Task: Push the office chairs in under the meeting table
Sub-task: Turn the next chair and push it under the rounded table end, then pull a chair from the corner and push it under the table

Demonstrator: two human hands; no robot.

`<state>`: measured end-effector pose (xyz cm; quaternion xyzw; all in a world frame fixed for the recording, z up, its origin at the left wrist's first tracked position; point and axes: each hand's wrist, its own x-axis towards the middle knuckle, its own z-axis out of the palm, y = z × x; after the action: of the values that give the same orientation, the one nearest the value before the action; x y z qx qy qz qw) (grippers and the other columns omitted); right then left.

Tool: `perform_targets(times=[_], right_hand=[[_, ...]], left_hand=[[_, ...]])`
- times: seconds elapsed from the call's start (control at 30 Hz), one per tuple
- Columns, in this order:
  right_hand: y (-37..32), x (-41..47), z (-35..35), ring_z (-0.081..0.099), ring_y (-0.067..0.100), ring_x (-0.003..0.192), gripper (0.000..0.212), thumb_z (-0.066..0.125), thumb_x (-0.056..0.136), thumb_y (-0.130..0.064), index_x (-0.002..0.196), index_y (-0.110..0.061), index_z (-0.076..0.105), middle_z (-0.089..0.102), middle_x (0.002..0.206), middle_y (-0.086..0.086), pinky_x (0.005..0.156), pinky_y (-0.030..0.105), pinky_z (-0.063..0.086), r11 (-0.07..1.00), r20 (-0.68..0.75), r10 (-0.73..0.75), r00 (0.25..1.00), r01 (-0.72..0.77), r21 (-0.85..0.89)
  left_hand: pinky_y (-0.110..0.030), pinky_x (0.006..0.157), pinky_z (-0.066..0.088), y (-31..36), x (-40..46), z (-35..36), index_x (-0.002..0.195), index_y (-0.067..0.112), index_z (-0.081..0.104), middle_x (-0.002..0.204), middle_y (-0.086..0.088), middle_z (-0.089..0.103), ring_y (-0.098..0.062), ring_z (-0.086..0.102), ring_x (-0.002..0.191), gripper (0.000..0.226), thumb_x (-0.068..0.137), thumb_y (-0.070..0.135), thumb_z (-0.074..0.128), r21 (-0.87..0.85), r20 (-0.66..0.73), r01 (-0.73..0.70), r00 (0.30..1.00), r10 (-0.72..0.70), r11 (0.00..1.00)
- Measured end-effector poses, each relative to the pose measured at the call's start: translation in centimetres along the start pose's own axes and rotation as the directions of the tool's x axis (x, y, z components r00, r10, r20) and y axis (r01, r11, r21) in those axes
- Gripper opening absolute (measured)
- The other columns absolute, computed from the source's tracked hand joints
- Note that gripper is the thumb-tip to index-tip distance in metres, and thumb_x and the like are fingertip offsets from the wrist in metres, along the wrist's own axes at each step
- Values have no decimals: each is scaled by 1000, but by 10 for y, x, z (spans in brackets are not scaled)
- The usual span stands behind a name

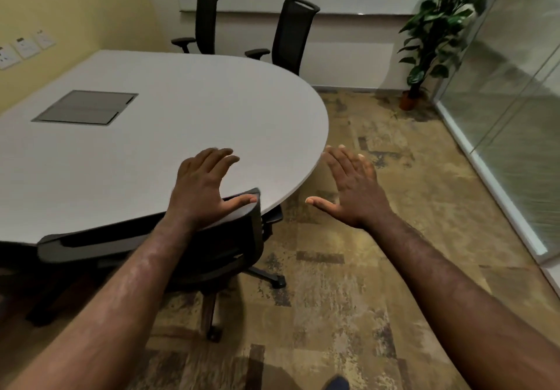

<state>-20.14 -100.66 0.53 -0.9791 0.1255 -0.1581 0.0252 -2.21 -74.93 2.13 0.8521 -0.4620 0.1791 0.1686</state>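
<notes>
A white meeting table [169, 135] with a rounded end fills the left half of the view. A black office chair [224, 250] stands at its near edge, its backrest top against the table rim and its wheeled base on the carpet. My left hand [203, 189] hovers open over the backrest top, thumb near its rim; I cannot tell whether it touches. My right hand [351, 186] is open in the air to the right of the table edge, holding nothing. Two more black chairs, one on the left [206, 23] and one on the right [292, 35], stand at the far side.
A grey cable hatch [86, 107] is set into the tabletop. A potted plant [424, 56] stands in the far right corner beside a glass wall [509, 123]. Patterned carpet [378, 268] spreads to the right of the table. Wall sockets [24, 47] sit on the yellow wall.
</notes>
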Motion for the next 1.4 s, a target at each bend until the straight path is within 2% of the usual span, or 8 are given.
perform_targets(times=[0.2, 0.57, 0.9, 1.23, 1.4], right_hand=[[93, 11, -14, 13, 26, 148, 86, 26, 88, -73, 151, -15, 23, 22, 160, 6, 116, 55, 12, 994, -54, 97, 994, -99, -44], [212, 19, -26, 13, 26, 148, 87, 24, 88, -73, 152, -15, 22, 19, 161, 6, 115, 55, 13, 976, -84, 202, 976, -208, -60], [306, 71, -3, 11, 27, 148, 87, 23, 87, -74, 153, -17, 16, 14, 162, 4, 116, 56, 15, 959, -57, 270, 961, -273, -71], [392, 154, 25, 8, 24, 149, 80, 32, 93, -64, 154, -18, 9, 11, 163, 3, 117, 53, 11, 950, -40, 309, 950, -311, -42], [445, 192, 42, 7, 23, 149, 82, 24, 90, -67, 154, -19, 8, 10, 163, 3, 118, 52, 11, 952, -1, 305, 952, -305, -29]], left_hand=[[-44, 111, 22, 59, 59, 31, 141, 24, 44, 151, 4, 41, -19, 27, 143, 94, 72, 88, 39, 20, 18, 36, 999, -36, 999], [-44, 111, 23, 133, 152, 85, 142, 22, 41, 150, 2, 42, -20, 29, 143, 94, 74, 86, 39, 29, 34, 17, 999, -18, 999], [-47, 111, 25, 157, 253, 166, 145, 20, 39, 152, 0, 40, -21, 29, 143, 95, 77, 87, 36, 29, 100, -69, 993, 65, 997], [-49, 114, 22, 147, 377, 245, 150, 21, 31, 156, -2, 33, -24, 25, 145, 94, 79, 83, 37, -25, 136, -25, 990, 29, 999], [-50, 116, 23, 151, 425, 280, 151, 20, 27, 158, -4, 31, -25, 24, 146, 94, 80, 81, 35, -45, 152, 16, 988, -9, 999]])
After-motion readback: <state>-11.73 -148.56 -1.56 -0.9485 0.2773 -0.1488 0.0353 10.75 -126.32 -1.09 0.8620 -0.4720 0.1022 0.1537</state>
